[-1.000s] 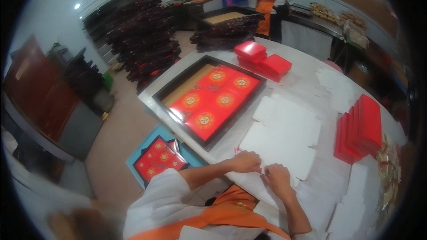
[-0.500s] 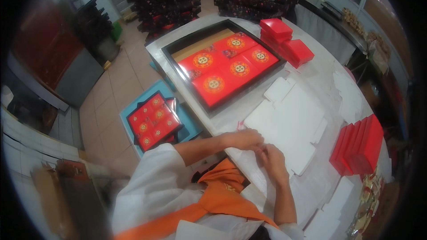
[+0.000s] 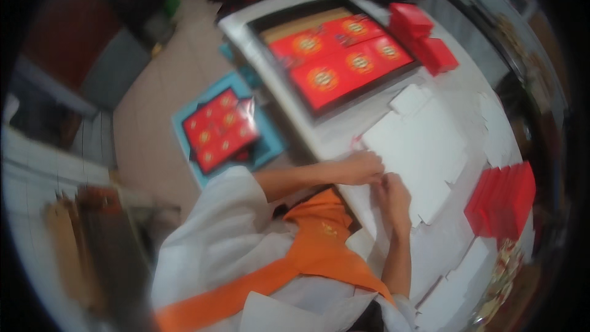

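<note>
My left hand (image 3: 361,168) and my right hand (image 3: 395,198) meet over the near edge of the table, fingertips pinched together. Whatever sits between them, if anything, is too small and blurred to name. Just beyond the fingers lies a flat white cardboard box blank (image 3: 418,147) with cut tabs and flaps. A small pinkish-red scrap (image 3: 356,141) rests by its left edge. Farther back, a black-rimmed tray (image 3: 324,109) holds several red boxes (image 3: 324,78) with round gold emblems, and a strip of its tan bottom shows at the far side.
Red boxes (image 3: 410,21) are piled behind the tray's right side. A row of red boxes (image 3: 503,200) stands at the right, near more white blanks (image 3: 458,286) and gold wrappers (image 3: 501,283). Left of the table, a blue crate (image 3: 268,158) carries a filled red tray (image 3: 220,129).
The whole scene has shifted up and rightward with my head turning, and the picture is more blurred. My hands stay together at the table edge beside the white blank.
</note>
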`<move>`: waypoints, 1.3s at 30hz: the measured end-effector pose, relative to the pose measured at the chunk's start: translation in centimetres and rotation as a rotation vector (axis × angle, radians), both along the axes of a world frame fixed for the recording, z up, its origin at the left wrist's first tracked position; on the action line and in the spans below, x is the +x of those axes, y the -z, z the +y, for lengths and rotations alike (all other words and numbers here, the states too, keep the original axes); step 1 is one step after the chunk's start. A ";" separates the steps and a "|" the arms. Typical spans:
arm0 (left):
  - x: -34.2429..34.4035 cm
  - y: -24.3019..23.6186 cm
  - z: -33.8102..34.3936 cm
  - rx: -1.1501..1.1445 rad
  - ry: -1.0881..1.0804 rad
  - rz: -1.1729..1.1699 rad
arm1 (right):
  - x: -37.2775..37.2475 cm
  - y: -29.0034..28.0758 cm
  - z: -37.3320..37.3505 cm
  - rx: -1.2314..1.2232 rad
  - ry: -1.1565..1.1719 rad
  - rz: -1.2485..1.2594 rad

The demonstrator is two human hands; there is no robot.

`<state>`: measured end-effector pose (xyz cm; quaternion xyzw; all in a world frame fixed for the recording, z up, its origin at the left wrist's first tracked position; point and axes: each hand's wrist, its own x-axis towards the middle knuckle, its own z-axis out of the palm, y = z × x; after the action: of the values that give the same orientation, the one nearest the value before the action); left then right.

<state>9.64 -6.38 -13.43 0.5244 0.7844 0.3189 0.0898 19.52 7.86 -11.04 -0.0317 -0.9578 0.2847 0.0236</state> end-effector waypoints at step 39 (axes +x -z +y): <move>-3.9 28.1 -40.1 -0.863 -0.826 0.199 | 1.0 -0.6 0.2 0.033 0.044 0.154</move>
<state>5.76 -46.51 -41.58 0.1200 0.9862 -0.0701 0.0896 20.54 8.01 -10.41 -0.0305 -0.9567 0.2700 0.1039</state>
